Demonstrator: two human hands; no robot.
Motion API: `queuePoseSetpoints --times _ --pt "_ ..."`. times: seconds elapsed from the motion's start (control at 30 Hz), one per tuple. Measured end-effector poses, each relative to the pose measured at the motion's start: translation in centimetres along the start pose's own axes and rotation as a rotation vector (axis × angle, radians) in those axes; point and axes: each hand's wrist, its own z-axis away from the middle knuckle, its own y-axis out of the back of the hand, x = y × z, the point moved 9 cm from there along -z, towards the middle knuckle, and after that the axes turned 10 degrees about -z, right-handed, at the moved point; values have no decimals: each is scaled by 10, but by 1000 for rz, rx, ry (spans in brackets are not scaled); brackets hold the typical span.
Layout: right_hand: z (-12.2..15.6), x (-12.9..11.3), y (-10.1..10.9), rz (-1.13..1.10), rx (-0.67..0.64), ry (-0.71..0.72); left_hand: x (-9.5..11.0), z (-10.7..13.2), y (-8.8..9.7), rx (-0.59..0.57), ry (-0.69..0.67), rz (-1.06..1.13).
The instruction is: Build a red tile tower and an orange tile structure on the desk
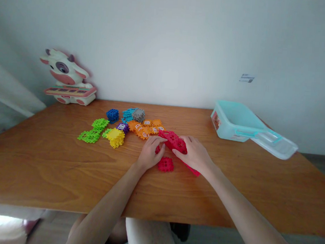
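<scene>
Red interlocking building tiles (175, 140) with lattice openings are joined in a strip slanting across the table before me. My right hand (194, 154) is closed around the strip's right side, thumb in front and fingers behind. Part of the strip shows below that palm. My left hand (151, 151) is curled at the strip's left end, with a small red tile (157, 149) showing between thumb and fingers. Most of that tile is hidden by the hand. A loose red tile (166, 164) lies on the wood just below, between both hands.
Left of my hands lie orange tiles (146, 129), a yellow stack (115, 137), green tiles (90, 135), and purple (123, 127), dark blue (112, 115), light blue (128, 114) and grey stacks (138, 115). A cow toy keyboard (71, 91) stands back left, an open turquoise box (230, 130) back right.
</scene>
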Motion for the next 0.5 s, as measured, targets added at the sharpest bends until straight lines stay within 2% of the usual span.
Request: queuePoseSetpoints --times 0.17,0.3,0.43,0.5 --pt "-11 10 -9 -49 -48 -22 4 -2 1 -15 -20 -4" --pt "-18 32 -8 -275 -56 -75 3 -2 -1 -27 -9 -10" --pt "-23 57 -25 -594 -232 -177 6 -3 -2 -33 -33 -11" --pt "-24 64 -30 -674 -311 -197 8 -3 -2 -34 -46 -23"
